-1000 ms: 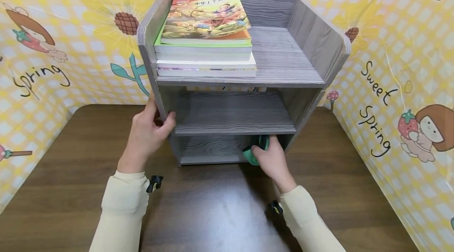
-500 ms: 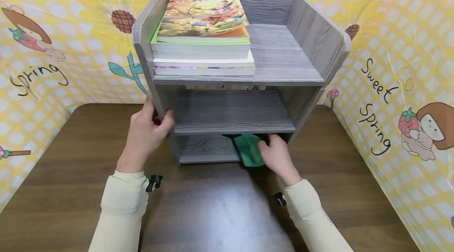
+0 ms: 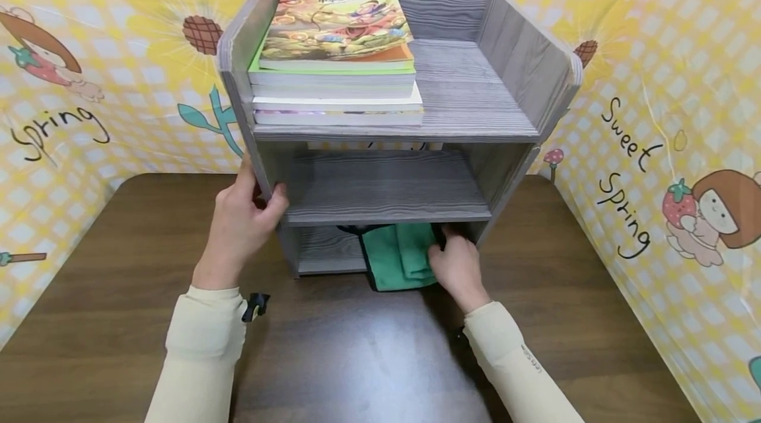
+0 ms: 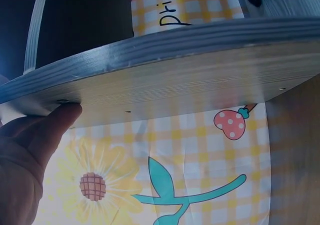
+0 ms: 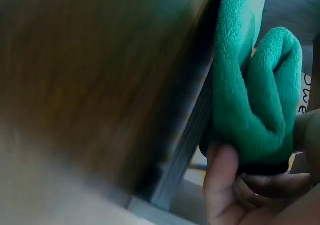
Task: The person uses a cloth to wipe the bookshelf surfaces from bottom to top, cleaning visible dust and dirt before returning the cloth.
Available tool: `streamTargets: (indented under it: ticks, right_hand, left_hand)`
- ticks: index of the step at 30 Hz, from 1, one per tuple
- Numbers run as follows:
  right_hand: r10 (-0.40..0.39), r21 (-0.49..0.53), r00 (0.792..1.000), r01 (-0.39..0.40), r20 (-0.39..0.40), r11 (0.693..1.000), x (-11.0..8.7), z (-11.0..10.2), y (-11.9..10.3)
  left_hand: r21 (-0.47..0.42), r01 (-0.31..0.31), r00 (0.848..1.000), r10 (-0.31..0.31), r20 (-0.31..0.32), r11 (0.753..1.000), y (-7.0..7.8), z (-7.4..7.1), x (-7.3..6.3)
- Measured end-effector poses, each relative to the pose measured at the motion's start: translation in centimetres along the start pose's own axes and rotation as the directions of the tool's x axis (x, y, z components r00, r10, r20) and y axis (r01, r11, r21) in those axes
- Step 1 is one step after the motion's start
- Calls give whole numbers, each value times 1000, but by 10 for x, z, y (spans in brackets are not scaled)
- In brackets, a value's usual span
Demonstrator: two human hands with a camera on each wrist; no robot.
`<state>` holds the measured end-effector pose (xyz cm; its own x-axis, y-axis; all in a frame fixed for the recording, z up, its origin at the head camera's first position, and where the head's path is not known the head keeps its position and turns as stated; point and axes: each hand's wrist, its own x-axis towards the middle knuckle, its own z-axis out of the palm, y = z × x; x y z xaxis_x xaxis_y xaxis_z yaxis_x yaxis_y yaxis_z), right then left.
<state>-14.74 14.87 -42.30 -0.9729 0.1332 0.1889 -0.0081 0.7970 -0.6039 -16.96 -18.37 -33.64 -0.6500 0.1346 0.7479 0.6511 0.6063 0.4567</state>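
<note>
A grey wood-grain shelf unit [image 3: 386, 217] stands on the table, with two boards above its base. My left hand [image 3: 240, 228] grips the edge of its left side panel, thumb on the inner side; the left wrist view shows fingers [image 4: 60, 120] against the panel's outer face. At the right of the lowest compartment, my right hand [image 3: 460, 264] holds a green cloth [image 3: 392, 258] with black edging. The cloth lies partly folded over the bottom board and hangs past its front edge. In the right wrist view the cloth [image 5: 250, 95] is bunched, thumb and fingers pinching its black-edged end.
Several stacked books [image 3: 335, 73] lie on the left of the top board. The brown table [image 3: 333, 357] reaches around the unit, and a yellow checked sheet [image 3: 148, 79] with printed drawings hangs behind and at both sides.
The green cloth, bunched in my right hand a second ago, now spreads out to the left across the bottom board. My left hand keeps its grip on the side panel.
</note>
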Motion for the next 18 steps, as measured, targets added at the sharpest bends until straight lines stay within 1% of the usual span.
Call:
streamTargets:
  ticks: [2,3,4,5,6,8,10,11,12,13,16,18]
  right_hand:
    - [-98,-106,993,91,-65,990,0,-1,0]
    - [-153,-156,984,137,-95,978,-1,-2,-2]
    - [-213,-208,970,185,-120,960,-2,-1,-4]
    - [-273,-264,952,231,-137,937,-3,0,-8]
    - [-336,-321,931,278,-142,905,-5,2,-11]
    - [-460,-410,878,374,-132,832,-11,7,-18]
    - [-561,-459,823,465,-92,757,-17,14,-25]
    - [-598,-468,799,506,-62,724,-20,17,-28]
    - [-623,-457,782,546,-23,702,-24,21,-31]
    - [-639,-438,769,579,16,687,-27,24,-34]
    - [-648,-387,746,649,152,656,-34,31,-40]
    - [-634,-349,737,672,232,653,-37,32,-40]
  left_hand:
    - [-3,-8,1000,8,4,1000,1,1,1]
    - [-3,-11,1000,11,5,1000,1,2,2]
    - [-3,-12,1000,12,4,1000,2,3,2]
    - [-4,-11,1000,11,3,1000,2,3,3]
    - [-3,-9,1000,9,3,1000,3,4,3]
    - [0,-6,1000,6,2,1000,3,5,3]
    - [1,-2,1000,2,1,1000,4,7,4]
    - [-1,1,1000,-1,1,1000,4,7,4]
    - [-2,3,1000,-3,1,1000,4,7,4]
    - [-4,3,1000,-3,2,1000,4,8,5]
    - [-2,10,1000,-10,7,1000,5,9,5]
    - [0,14,1000,-14,9,1000,5,11,5]
